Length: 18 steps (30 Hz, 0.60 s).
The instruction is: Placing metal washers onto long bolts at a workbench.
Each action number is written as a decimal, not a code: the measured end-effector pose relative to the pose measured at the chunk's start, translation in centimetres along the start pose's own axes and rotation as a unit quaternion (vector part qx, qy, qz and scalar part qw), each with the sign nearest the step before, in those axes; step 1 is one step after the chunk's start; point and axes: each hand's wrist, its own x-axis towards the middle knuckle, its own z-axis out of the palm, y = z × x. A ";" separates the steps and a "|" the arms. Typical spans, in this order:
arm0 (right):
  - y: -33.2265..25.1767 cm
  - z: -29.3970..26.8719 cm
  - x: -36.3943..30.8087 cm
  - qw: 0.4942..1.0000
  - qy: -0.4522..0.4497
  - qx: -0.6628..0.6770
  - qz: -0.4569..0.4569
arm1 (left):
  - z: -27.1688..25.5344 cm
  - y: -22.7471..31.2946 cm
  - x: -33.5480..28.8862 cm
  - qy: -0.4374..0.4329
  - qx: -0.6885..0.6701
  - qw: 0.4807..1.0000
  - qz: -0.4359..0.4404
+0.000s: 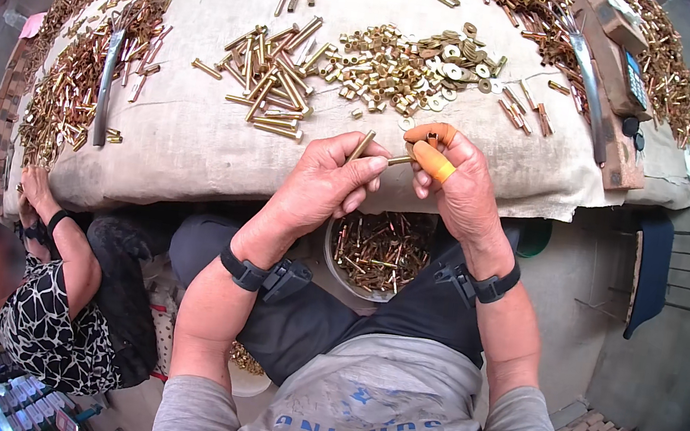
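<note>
My left hand (325,169) is closed on a brass bolt (361,145), which slants up between thumb and fingers. A second brass shaft (400,160) bridges the gap from the left thumb to my right hand (469,188). Orange finger covers sit on the right thumb and forefinger, which pinch a small brass piece (433,137), mostly hidden. Just beyond these fingers lies a pale washer (407,124) on the cloth. Loose brass bolts (271,84) are heaped ahead of the left hand. Small brass sleeves or nuts (377,71) and flat washers (453,68) are piled ahead of both hands.
A cloth-covered table (199,131) carries more metal parts (73,93) along its edges. Metal strips (106,88) flank the work area. Below the table edge, a tub (328,257) of copper-coloured parts stands between my legs. Another person (63,301) sits at left; a blue chair (649,273) stands right.
</note>
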 end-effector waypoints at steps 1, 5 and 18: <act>0.3 0.0 0.0 0.999 -0.007 0.038 0.008 | 0.0 -0.1 0.0 0.002 0.001 1.000 0.002; 1.3 0.0 -0.2 0.989 -0.033 0.144 0.029 | -0.2 -0.2 -0.1 -0.009 -0.018 1.000 -0.002; -0.5 0.1 0.4 0.988 0.078 -0.061 -0.122 | -0.5 -0.1 -0.4 0.047 0.046 0.996 0.057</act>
